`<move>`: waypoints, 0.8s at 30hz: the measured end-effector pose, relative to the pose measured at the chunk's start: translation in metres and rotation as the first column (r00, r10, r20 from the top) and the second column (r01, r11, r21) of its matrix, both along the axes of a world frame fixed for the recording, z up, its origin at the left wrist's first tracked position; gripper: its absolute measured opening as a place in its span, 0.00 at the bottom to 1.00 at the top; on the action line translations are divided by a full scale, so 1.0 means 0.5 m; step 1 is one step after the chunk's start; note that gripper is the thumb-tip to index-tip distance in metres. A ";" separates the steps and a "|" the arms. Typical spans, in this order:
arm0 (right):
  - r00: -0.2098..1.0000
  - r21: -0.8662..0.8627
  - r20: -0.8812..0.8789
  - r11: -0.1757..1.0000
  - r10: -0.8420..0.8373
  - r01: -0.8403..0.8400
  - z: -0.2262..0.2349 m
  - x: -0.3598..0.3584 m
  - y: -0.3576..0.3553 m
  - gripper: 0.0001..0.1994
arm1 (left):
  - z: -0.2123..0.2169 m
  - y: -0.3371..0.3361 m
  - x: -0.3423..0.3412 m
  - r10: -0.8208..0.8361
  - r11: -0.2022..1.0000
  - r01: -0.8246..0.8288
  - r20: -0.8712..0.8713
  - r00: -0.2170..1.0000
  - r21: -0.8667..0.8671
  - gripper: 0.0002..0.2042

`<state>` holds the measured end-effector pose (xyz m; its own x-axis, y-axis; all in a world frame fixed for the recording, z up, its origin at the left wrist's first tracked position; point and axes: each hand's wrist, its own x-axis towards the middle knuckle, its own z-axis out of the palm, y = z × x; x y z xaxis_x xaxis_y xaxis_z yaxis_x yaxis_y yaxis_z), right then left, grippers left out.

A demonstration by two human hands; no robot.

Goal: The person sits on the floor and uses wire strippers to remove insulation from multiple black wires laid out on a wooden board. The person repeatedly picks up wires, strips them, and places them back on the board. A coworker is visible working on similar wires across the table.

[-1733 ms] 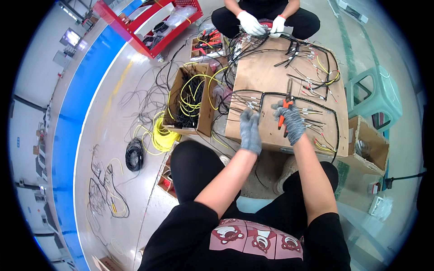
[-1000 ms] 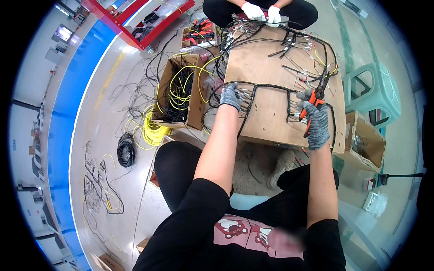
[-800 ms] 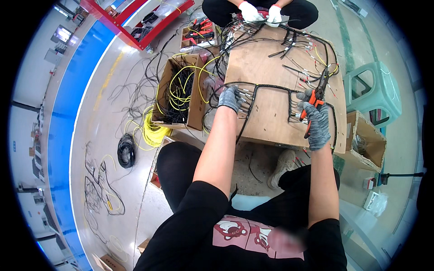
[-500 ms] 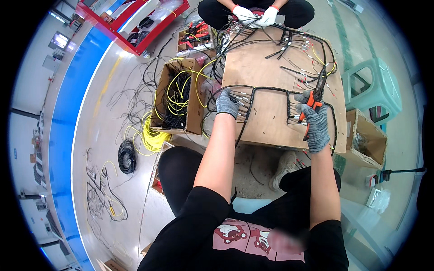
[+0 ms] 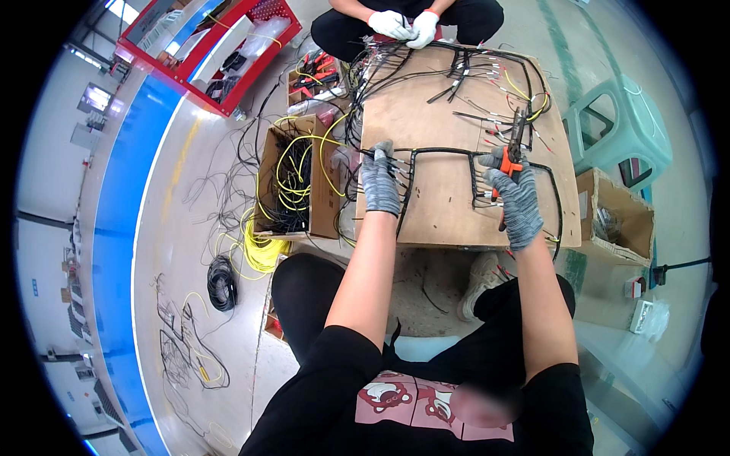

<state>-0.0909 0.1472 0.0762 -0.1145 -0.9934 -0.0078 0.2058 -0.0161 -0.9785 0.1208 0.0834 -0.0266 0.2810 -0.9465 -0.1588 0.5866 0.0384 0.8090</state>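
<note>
Moved: your grey-gloved left hand (image 5: 379, 182) has barely shifted on the board since half a second ago.
Left hand: fingers clenched on the black taped wire harness (image 5: 445, 154) at the left edge of the bare wooden board (image 5: 445, 205).
Right hand: your gloved right hand (image 5: 515, 199) grasps orange-handled pliers (image 5: 511, 159), over the harness's right branch.
Boxes: open brown cardboard box of yellow and black wires (image 5: 293, 178) left of the board; smaller open carton (image 5: 617, 216) on the right.
Far side: red metal tray (image 5: 213, 49).

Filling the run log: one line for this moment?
left hand: on black wire bundle | right hand: holds orange pliers | wooden board
</note>
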 end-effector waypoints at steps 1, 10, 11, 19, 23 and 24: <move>1.000 -0.010 -0.015 1.000 0.001 -0.001 0.002 0.002 0.001 0.14 | 0.016 0.005 -0.011 0.010 0.999 -0.007 0.070 0.998 -0.038 0.08; 0.996 -0.067 -0.093 0.998 0.005 -0.011 -0.043 0.007 -0.010 0.15 | -0.032 0.004 -0.006 -0.014 0.998 -0.040 0.739 0.674 0.055 0.08; 0.995 -0.087 -0.098 0.996 0.022 -0.030 -0.048 0.009 -0.014 0.15 | -0.030 0.002 0.003 -0.013 0.998 -0.028 0.679 0.734 0.049 0.07; 0.960 -0.054 -0.267 0.993 0.086 -0.104 -0.066 0.006 -0.011 0.18 | -0.004 0.013 0.042 -0.283 0.956 0.209 0.451 0.846 0.207 0.08; 0.942 -0.054 -0.300 0.984 0.147 -0.171 -0.071 -0.003 -0.010 0.16 | 0.006 0.013 0.055 -0.284 0.936 0.200 0.286 0.915 0.289 0.09; 0.933 -0.032 -0.315 0.981 0.173 -0.192 -0.070 -0.004 -0.012 0.16 | 0.003 0.012 0.063 -0.282 0.928 0.208 0.218 0.934 0.309 0.09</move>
